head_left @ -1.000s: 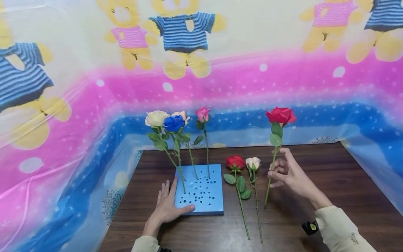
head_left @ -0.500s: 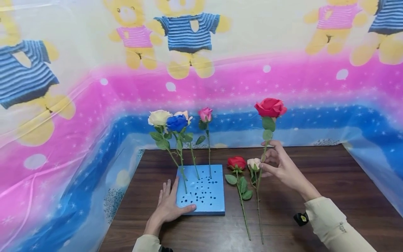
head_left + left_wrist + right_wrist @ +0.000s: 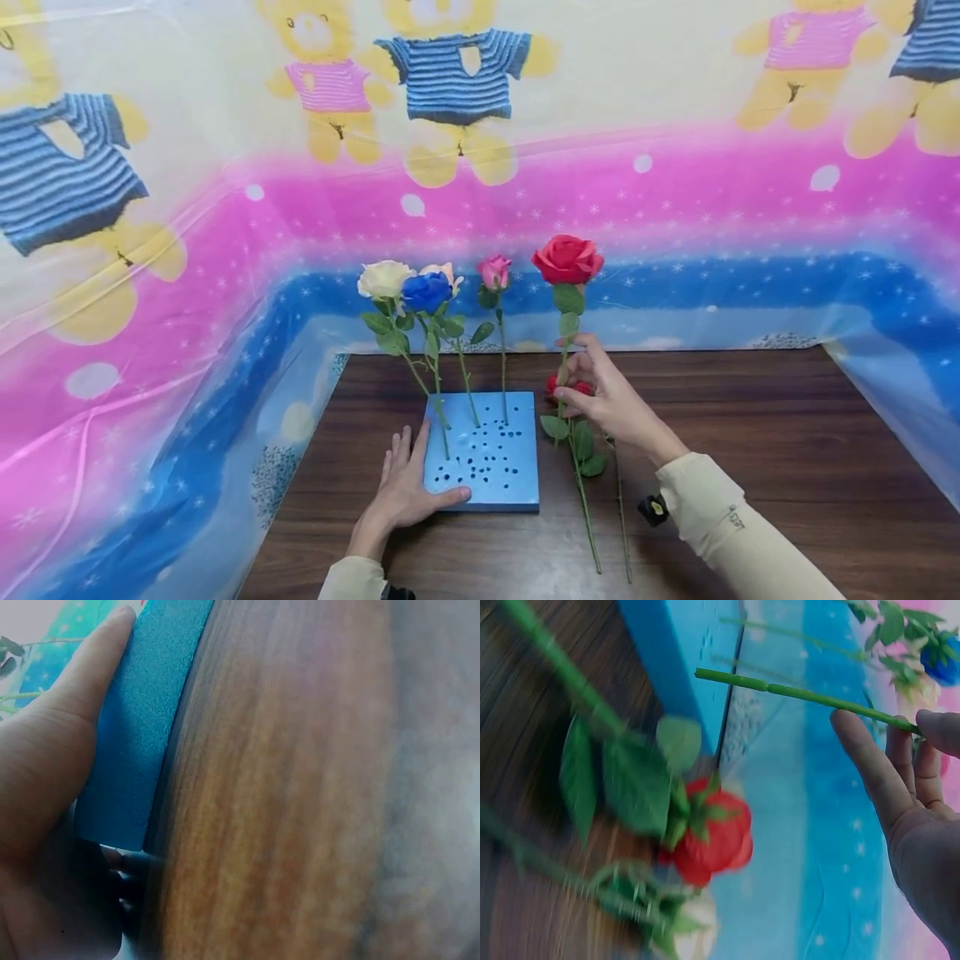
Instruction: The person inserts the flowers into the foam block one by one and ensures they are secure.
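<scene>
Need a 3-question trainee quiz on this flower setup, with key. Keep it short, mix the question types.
1. Open: what does the right hand hold, and by which part?
2. True or false: the left hand touches the blue block.
3. Count: how many flowers stand in the blue block?

Key
1. A red rose, by its stem.
2. True.
3. Four: a cream flower, a blue flower, a peach flower and a pink flower.
</scene>
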The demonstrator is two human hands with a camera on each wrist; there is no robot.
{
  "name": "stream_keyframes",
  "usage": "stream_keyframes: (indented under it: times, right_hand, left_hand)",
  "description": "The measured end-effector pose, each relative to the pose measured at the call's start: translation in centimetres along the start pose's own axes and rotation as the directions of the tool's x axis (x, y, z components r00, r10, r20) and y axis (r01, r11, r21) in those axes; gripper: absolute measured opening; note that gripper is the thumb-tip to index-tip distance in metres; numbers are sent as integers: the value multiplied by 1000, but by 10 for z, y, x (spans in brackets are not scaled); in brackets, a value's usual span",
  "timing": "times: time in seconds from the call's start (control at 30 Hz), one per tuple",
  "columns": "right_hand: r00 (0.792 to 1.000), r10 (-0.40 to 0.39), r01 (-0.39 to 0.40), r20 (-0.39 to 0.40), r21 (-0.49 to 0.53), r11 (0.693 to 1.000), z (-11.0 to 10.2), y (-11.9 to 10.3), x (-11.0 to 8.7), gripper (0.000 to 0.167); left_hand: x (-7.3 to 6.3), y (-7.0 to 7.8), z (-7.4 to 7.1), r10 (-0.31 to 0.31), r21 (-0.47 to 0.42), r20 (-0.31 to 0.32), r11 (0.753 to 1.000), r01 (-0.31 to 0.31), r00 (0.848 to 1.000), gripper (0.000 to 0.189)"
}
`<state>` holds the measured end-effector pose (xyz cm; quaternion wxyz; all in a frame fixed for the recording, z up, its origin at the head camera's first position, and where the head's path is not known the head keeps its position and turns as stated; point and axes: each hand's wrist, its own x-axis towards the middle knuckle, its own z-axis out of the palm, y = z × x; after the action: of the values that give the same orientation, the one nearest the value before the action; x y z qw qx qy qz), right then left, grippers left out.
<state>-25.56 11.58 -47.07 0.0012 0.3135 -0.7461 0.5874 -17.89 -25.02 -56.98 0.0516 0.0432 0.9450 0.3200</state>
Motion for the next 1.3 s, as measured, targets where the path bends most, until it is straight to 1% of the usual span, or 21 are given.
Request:
stream_keyframes:
  times: [0.07, 0.17, 0.27, 0.4, 0.6, 0.9, 1.13, 1.3]
  right_hand:
    - [1000, -7, 7, 8, 4, 1000, 11, -2, 6, 69]
    - [1000, -11, 10, 14, 38, 999, 26, -4, 15, 67]
    - [999, 2, -5, 33, 82, 997, 41, -6, 22, 65]
    - [998, 18, -25, 66, 109, 994, 58, -5, 29, 63]
    - [996, 37, -46, 86, 112, 993, 78, -5, 38, 59]
    - [995, 41, -51, 90, 107, 993, 91, 2, 46, 61]
    - [995, 40, -51, 87, 121, 991, 95, 7, 49, 62]
    - [994, 38, -49, 99, 115, 992, 96, 7, 51, 60]
  left_hand:
    - [0, 0, 0, -2, -4, 0, 1000, 2, 1000, 137]
    - [0, -1, 1, -1, -7, -3, 1000, 1, 1000, 137]
    - [0, -2, 1, 9, -26, -16, 1000, -10, 1000, 138]
    - [0, -3, 2, 19, -44, -32, 999, -20, 999, 139]
    - [1, -2, 1, -8, 0, -3, 1000, 8, 1000, 137]
    - [2, -2, 1, -16, 12, -2, 1000, 16, 1000, 137]
    - [2, -2, 1, -23, 3, 8, 1000, 23, 1000, 137]
    - [2, -3, 0, -27, -1, 9, 1000, 27, 1000, 137]
